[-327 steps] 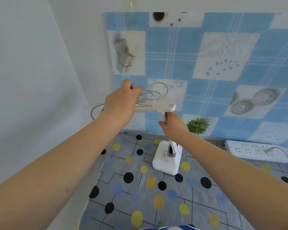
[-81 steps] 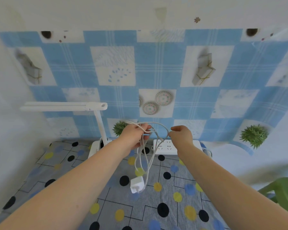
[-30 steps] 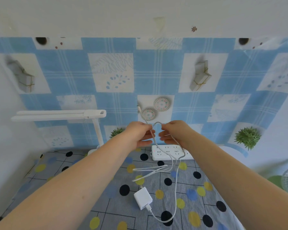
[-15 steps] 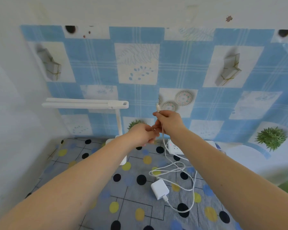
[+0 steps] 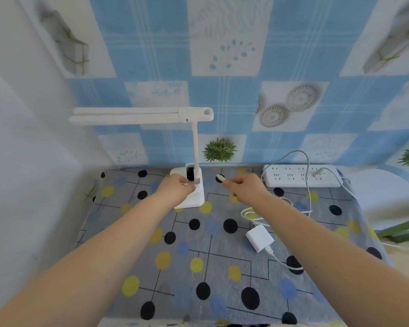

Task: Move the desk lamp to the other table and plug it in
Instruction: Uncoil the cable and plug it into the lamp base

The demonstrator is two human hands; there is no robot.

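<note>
The white desk lamp (image 5: 195, 142) stands upright at the back of the table, its flat head stretching left. My left hand (image 5: 176, 188) grips the lamp's white base (image 5: 194, 197) from the left side. My right hand (image 5: 244, 188) pinches the small connector end of the white cable (image 5: 220, 178), held a little to the right of the base. The rest of the cable (image 5: 253, 214) lies coiled on the cloth and runs to the white power adapter (image 5: 259, 238), which lies loose on the table.
A white power strip (image 5: 293, 177) lies along the wall at the back right with another grey cable plugged into it. The table carries a grey dotted cloth (image 5: 198, 267). White wall on the left, a green chair (image 5: 401, 231) at the right edge.
Both hands dropped from chest height toward the lamp. My left hand let go of the cable and took the lamp base. My right hand carried the connector down beside it.
</note>
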